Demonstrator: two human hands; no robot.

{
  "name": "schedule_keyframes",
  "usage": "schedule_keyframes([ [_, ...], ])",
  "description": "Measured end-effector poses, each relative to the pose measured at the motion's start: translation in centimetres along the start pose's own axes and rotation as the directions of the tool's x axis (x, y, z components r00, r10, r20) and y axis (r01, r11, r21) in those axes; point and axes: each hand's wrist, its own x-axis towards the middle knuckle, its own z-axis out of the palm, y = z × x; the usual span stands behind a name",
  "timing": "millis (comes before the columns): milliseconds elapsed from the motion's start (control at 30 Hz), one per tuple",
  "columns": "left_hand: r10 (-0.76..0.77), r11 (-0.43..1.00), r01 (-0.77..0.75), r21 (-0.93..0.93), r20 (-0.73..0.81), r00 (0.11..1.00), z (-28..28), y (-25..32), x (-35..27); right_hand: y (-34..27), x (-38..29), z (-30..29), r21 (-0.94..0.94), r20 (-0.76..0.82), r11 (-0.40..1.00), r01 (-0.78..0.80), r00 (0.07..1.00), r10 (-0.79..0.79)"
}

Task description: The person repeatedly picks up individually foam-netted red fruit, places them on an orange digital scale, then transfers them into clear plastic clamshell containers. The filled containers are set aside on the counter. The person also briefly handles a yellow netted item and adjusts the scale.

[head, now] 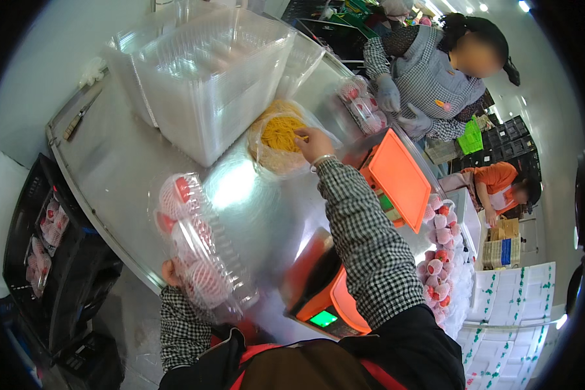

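My left hand [170, 273] grips the near end of a clear plastic clamshell box [202, 243], with most of the fingers hidden by it. Inside the box sit several round red fruits [183, 190] in white foam nets. Farther off, my right hand [317, 145] reaches over an open plastic bag [278, 163] of yellow rubber bands [280, 130]. Its thumb and fingertips pinch at the bands on the pile's right side. A tall nested stack of clear plastic boxes [200, 92] stands just left of the bag.
Two orange-topped scales [399, 178] [343, 297] stand on the metal table [122, 161]. A knife [80, 117] lies at its left. Netted fruits [436, 273] are heaped at right. Black crates [73, 273] stand lower left. A gloved co-worker [419, 83] is beside another fruit box [363, 105]; another person [499, 190] is farther right.
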Motion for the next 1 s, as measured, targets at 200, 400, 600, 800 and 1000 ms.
schedule_keyframes([
  [200, -0.02, 0.999, 0.02, -0.032, 0.003, 1.0, -1.2, 0.4, -0.4, 0.9, 2.9, 2.4, -0.116, 0.106, 0.988, -0.104, 0.988, 0.117],
  [400, -0.08, 0.992, 0.09, -0.092, 0.109, 0.991, -0.8, -0.4, 0.1, -3.5, -2.6, -1.6, 0.167, 0.091, 0.983, -0.071, 0.994, 0.056],
  [600, -0.288, 0.888, 0.416, -0.194, 0.47, 0.834, 4.7, -2.3, 1.7, -12.2, -16.6, -0.5, 0.395, 0.175, 0.881, 0.261, 0.92, -0.351],
  [800, -0.434, 0.614, 0.776, -0.146, 0.758, 0.486, 8.8, -5.1, -0.9, -12.9, -22.7, 0.6, 0.347, 0.299, 0.937, 0.045, 0.942, -0.156],
  [1000, -0.511, 0.581, 0.814, 0.021, 0.787, 0.345, 9.2, -2.6, -4.6, -9.7, -27.4, -1.0, 0.343, 0.491, -0.773, -0.535, 0.803, -0.338],
])
